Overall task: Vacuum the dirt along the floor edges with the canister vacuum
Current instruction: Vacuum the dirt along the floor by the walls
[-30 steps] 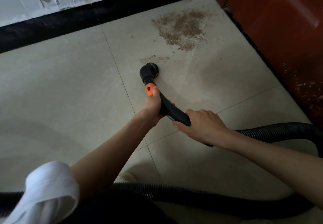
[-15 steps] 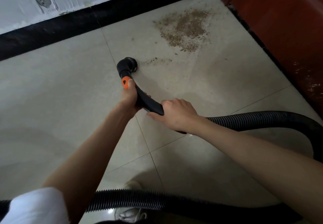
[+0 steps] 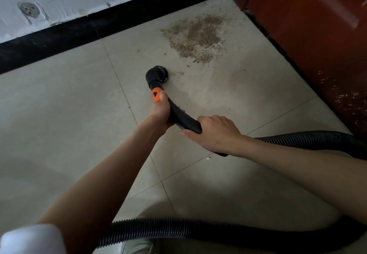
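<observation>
A black vacuum wand (image 3: 184,119) with an orange button (image 3: 156,94) ends in a round brush nozzle (image 3: 156,75) that rests on the pale tile floor. My left hand (image 3: 160,110) grips the wand just behind the orange button. My right hand (image 3: 215,131) grips the wand's rear end where the ribbed black hose (image 3: 309,139) joins. A small trail of crumbs (image 3: 177,73) lies just right of the nozzle. A large brown dirt patch (image 3: 196,37) spreads farther off, near the corner.
A black skirting board (image 3: 79,35) runs along the white wall at the back. A reddish-brown wooden door (image 3: 317,35) closes the right side. The hose loops across the floor near my feet (image 3: 178,232). A wall socket (image 3: 28,9) sits at upper left.
The nozzle swung left across the floor half a second ago and has come back right, stopping beside the small crumb trail. Both hands kept their grip.
</observation>
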A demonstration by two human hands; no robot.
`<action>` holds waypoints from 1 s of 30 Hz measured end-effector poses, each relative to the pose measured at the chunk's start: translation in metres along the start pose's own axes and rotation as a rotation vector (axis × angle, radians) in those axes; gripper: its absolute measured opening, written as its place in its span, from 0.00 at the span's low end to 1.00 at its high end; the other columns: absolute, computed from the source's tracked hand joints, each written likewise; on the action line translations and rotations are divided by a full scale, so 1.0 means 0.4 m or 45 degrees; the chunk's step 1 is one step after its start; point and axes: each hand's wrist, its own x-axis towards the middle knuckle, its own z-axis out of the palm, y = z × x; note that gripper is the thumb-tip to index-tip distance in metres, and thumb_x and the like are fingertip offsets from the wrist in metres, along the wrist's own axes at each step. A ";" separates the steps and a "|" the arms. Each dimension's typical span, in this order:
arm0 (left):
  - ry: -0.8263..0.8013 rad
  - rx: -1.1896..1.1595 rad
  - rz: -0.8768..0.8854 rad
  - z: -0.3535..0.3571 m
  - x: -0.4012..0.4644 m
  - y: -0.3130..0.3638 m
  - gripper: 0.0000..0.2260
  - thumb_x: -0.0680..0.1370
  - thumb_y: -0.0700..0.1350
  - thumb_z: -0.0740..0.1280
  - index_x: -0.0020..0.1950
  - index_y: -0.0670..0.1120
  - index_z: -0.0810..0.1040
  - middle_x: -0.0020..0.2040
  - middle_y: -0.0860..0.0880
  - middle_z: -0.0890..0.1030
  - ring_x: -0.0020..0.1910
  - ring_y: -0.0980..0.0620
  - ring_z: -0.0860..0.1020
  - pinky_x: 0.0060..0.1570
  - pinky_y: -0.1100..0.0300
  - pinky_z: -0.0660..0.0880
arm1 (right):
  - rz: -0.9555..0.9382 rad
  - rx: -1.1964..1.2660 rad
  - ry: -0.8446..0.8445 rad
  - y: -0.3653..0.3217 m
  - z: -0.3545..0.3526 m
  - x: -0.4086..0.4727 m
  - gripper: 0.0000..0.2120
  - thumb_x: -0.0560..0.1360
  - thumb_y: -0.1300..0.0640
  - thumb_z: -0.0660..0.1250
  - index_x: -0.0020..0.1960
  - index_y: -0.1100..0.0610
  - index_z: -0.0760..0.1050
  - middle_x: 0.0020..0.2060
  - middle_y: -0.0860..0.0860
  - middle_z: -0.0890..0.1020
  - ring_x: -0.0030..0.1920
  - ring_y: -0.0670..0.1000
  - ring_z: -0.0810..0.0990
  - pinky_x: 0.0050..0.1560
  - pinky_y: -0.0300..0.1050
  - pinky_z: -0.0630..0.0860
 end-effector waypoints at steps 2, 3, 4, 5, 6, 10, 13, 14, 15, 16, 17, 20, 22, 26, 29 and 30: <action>-0.010 -0.008 -0.016 0.018 -0.004 0.004 0.17 0.80 0.57 0.54 0.57 0.44 0.62 0.41 0.43 0.74 0.37 0.46 0.78 0.25 0.59 0.73 | -0.001 -0.017 -0.008 0.012 -0.017 0.002 0.23 0.74 0.30 0.57 0.37 0.50 0.65 0.32 0.47 0.74 0.32 0.47 0.73 0.30 0.43 0.65; -0.011 -0.013 -0.024 0.027 -0.006 0.006 0.17 0.80 0.57 0.54 0.58 0.44 0.61 0.42 0.43 0.74 0.37 0.46 0.78 0.25 0.58 0.73 | 0.000 -0.027 -0.006 0.017 -0.024 0.002 0.23 0.74 0.30 0.57 0.37 0.50 0.65 0.32 0.47 0.74 0.32 0.47 0.72 0.30 0.43 0.65; -0.016 -0.016 -0.028 0.036 -0.008 0.007 0.17 0.80 0.57 0.54 0.58 0.44 0.61 0.42 0.43 0.74 0.37 0.46 0.78 0.25 0.57 0.73 | 0.003 -0.036 -0.001 0.023 -0.031 0.000 0.23 0.74 0.30 0.57 0.36 0.50 0.65 0.32 0.47 0.74 0.32 0.47 0.72 0.29 0.43 0.64; -0.023 -0.013 -0.033 0.045 -0.010 0.007 0.17 0.80 0.57 0.54 0.59 0.44 0.61 0.42 0.42 0.74 0.37 0.45 0.77 0.25 0.56 0.72 | 0.006 -0.042 0.003 0.029 -0.035 -0.002 0.23 0.74 0.31 0.57 0.36 0.50 0.64 0.32 0.47 0.73 0.31 0.47 0.71 0.29 0.43 0.63; -0.027 -0.003 -0.040 0.054 -0.012 0.007 0.17 0.80 0.57 0.54 0.59 0.44 0.61 0.43 0.42 0.74 0.38 0.45 0.77 0.25 0.56 0.72 | 0.011 -0.042 0.004 0.034 -0.038 -0.005 0.23 0.74 0.31 0.57 0.36 0.50 0.64 0.32 0.47 0.73 0.32 0.48 0.71 0.29 0.43 0.62; -0.041 0.033 -0.054 0.086 -0.014 0.004 0.17 0.81 0.57 0.53 0.60 0.45 0.60 0.43 0.43 0.74 0.37 0.46 0.77 0.27 0.55 0.72 | 0.044 0.000 0.005 0.057 -0.046 -0.019 0.23 0.74 0.30 0.57 0.37 0.50 0.65 0.32 0.47 0.73 0.34 0.50 0.72 0.29 0.42 0.63; -0.044 0.062 -0.055 0.109 -0.012 0.001 0.17 0.81 0.57 0.54 0.60 0.45 0.60 0.44 0.42 0.74 0.37 0.45 0.78 0.27 0.55 0.72 | 0.071 0.015 0.014 0.071 -0.055 -0.028 0.24 0.73 0.30 0.57 0.39 0.51 0.67 0.32 0.47 0.73 0.36 0.52 0.74 0.33 0.45 0.66; -0.044 0.072 -0.056 0.118 -0.011 -0.001 0.17 0.81 0.57 0.53 0.60 0.45 0.60 0.44 0.42 0.74 0.37 0.45 0.78 0.27 0.55 0.72 | 0.087 0.019 0.016 0.077 -0.058 -0.031 0.24 0.73 0.30 0.57 0.39 0.52 0.68 0.32 0.47 0.73 0.37 0.53 0.75 0.35 0.45 0.67; -0.048 0.086 -0.058 0.126 -0.012 -0.003 0.17 0.81 0.57 0.53 0.60 0.45 0.60 0.44 0.42 0.75 0.37 0.45 0.78 0.27 0.54 0.72 | 0.104 0.024 0.015 0.082 -0.062 -0.036 0.24 0.73 0.30 0.57 0.39 0.51 0.68 0.32 0.47 0.73 0.38 0.53 0.75 0.36 0.46 0.67; -0.058 0.099 -0.059 0.136 -0.014 -0.005 0.17 0.81 0.57 0.53 0.59 0.44 0.60 0.44 0.42 0.75 0.37 0.45 0.78 0.27 0.54 0.72 | 0.119 0.026 0.013 0.089 -0.066 -0.041 0.24 0.73 0.30 0.57 0.38 0.51 0.67 0.32 0.47 0.73 0.38 0.53 0.75 0.36 0.46 0.67; -0.070 0.109 -0.058 0.146 -0.017 -0.007 0.17 0.81 0.57 0.53 0.59 0.44 0.61 0.44 0.41 0.75 0.37 0.45 0.78 0.28 0.54 0.72 | 0.130 0.023 0.011 0.095 -0.070 -0.046 0.24 0.73 0.30 0.56 0.37 0.51 0.66 0.32 0.47 0.73 0.38 0.53 0.75 0.35 0.46 0.67; -0.090 0.127 -0.073 0.175 -0.024 -0.015 0.16 0.81 0.56 0.53 0.59 0.44 0.60 0.43 0.41 0.75 0.36 0.44 0.78 0.28 0.53 0.72 | 0.155 0.018 0.018 0.115 -0.079 -0.064 0.24 0.73 0.30 0.57 0.36 0.50 0.65 0.32 0.47 0.73 0.36 0.52 0.74 0.34 0.45 0.66; -0.101 0.134 -0.090 0.191 -0.029 -0.017 0.17 0.81 0.56 0.53 0.59 0.44 0.60 0.43 0.41 0.75 0.36 0.44 0.78 0.28 0.53 0.72 | 0.174 0.022 0.023 0.126 -0.085 -0.074 0.23 0.73 0.30 0.57 0.36 0.50 0.65 0.32 0.46 0.73 0.35 0.51 0.73 0.32 0.44 0.65; -0.113 0.134 -0.106 0.199 -0.033 -0.025 0.17 0.81 0.56 0.53 0.60 0.45 0.60 0.43 0.41 0.75 0.36 0.44 0.77 0.28 0.53 0.72 | 0.183 0.030 0.013 0.132 -0.083 -0.084 0.23 0.74 0.31 0.57 0.37 0.50 0.66 0.32 0.46 0.72 0.36 0.51 0.74 0.33 0.44 0.65; -0.107 0.114 -0.095 0.181 -0.035 -0.028 0.16 0.81 0.55 0.53 0.61 0.46 0.60 0.43 0.41 0.74 0.37 0.44 0.77 0.30 0.54 0.71 | 0.170 0.020 -0.005 0.117 -0.072 -0.083 0.23 0.74 0.31 0.57 0.36 0.50 0.64 0.32 0.46 0.72 0.35 0.50 0.73 0.33 0.44 0.65; -0.095 0.108 -0.093 0.170 -0.036 -0.029 0.16 0.81 0.55 0.53 0.60 0.45 0.60 0.42 0.41 0.74 0.37 0.45 0.77 0.30 0.54 0.72 | 0.159 0.014 -0.008 0.110 -0.068 -0.081 0.23 0.74 0.31 0.57 0.36 0.50 0.64 0.32 0.46 0.72 0.35 0.50 0.73 0.34 0.44 0.66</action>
